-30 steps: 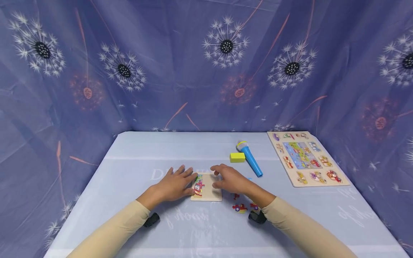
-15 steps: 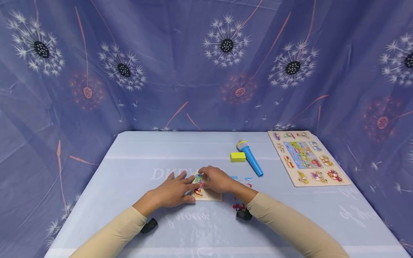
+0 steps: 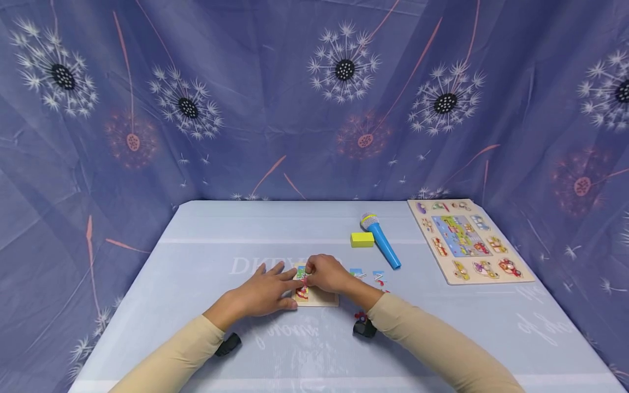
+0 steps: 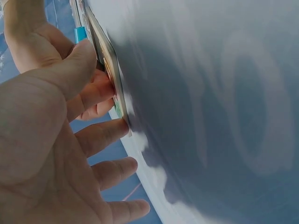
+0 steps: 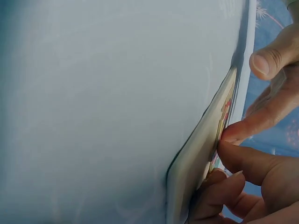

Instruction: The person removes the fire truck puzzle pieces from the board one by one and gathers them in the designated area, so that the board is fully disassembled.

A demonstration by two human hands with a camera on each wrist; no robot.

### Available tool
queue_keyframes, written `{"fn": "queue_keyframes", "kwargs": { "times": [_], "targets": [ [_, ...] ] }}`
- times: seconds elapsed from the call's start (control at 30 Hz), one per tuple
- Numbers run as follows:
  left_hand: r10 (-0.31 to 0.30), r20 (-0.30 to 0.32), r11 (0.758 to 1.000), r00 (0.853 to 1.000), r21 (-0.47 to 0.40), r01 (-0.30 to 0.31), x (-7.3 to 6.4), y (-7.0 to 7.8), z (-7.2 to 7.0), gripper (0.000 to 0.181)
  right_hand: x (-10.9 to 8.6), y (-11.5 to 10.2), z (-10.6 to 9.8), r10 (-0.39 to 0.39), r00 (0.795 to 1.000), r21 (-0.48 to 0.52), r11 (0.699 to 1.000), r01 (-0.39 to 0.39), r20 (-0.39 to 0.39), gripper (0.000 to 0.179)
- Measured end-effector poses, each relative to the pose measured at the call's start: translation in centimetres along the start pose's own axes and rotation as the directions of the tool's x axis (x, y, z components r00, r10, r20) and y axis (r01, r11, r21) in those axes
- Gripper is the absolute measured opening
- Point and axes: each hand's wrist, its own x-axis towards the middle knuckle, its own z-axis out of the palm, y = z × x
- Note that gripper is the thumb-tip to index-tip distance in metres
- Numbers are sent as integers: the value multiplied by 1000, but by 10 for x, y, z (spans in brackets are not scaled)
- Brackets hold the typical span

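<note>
pale blue, the table [image 3: 196, 245] bears faint white lettering [image 3: 295, 329] and stands before folds of violet-blue cloth [image 3: 265, 98], which hangs at both sides too, printed with white and coral dandelions [image 3: 345, 70]. near the middle of the table lies a small wooden board [image 3: 326, 299]. the left hand [image 3: 260, 292] spreads its fingers wide, index touching the board; the right hand [image 3: 329, 274] curls its fingers over it, though whether they pinch a piece i cannot tell. beyond, a yellow block [image 3: 362, 240] sits just beside a blue microphone [image 3: 385, 247].
</note>
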Motion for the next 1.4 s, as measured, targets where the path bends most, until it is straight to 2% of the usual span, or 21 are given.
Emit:
{"fn": "queue_keyframes", "kwargs": {
  "times": [0.33, 0.47, 0.6, 0.73, 0.93, 1.13, 1.4],
  "targets": [
    [-13, 10, 1000, 1000, -10, 13, -1, -1, 1, 54, 1, -5, 3, 7, 1000, 9, 1000, -7, -26, 21],
    [-16, 15, 1000, 1000, -8, 16, 0, -1, 1, 56, 1, -6, 2, 21, 999, 64, 998, -19, -30, 21],
    [-11, 20, 1000, 1000, 0, 11, 0, -1, 1, 56, 2, -5, 2, 43, 999, 117, 992, -41, -10, 33],
    [-6, 20, 1000, 1000, 2, 6, 0, -1, 0, 54, 3, -5, 2, 42, 999, 146, 988, -43, 13, 37],
    [-5, 24, 1000, 1000, -4, 5, -1, 0, -1, 55, 4, -6, -2, 57, 997, 140, 988, -64, 51, 32],
    [0, 13, 1000, 1000, 11, 0, 0, 0, -1, 52, 5, -6, -7, 88, 993, 133, 986, -98, 79, 36],
    [0, 19, 1000, 1000, 31, -1, 1, -1, -1, 54, 6, -5, -8, 105, 992, 113, 987, -113, 74, 31]
  ]
}}
